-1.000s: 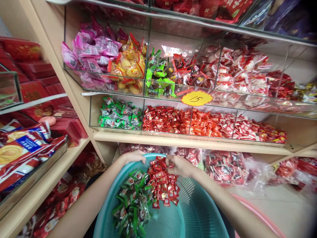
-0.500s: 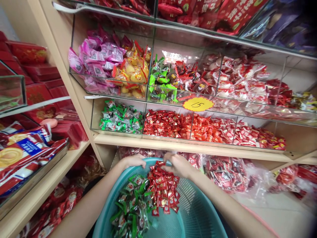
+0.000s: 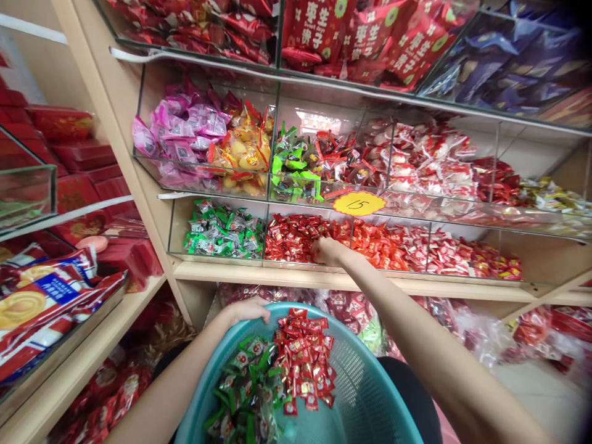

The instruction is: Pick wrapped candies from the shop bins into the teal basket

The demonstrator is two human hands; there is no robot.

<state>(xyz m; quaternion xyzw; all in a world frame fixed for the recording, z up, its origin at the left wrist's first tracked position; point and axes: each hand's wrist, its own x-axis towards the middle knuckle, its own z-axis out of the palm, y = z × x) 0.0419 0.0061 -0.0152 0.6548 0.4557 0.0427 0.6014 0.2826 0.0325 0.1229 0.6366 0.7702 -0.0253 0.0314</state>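
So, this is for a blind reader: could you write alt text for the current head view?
A person's right hand is at small red packets on a shelf, while the left hand grips the rim of a teal basket containing green packets and more red ones.

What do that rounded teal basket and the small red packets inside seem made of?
Rounded teal basket: likely plastic with a soft sheen, judging by its regular perforations. Small red packets: wrapped in glossy plastic film or foil, given bright highlights; which, I can't tell.
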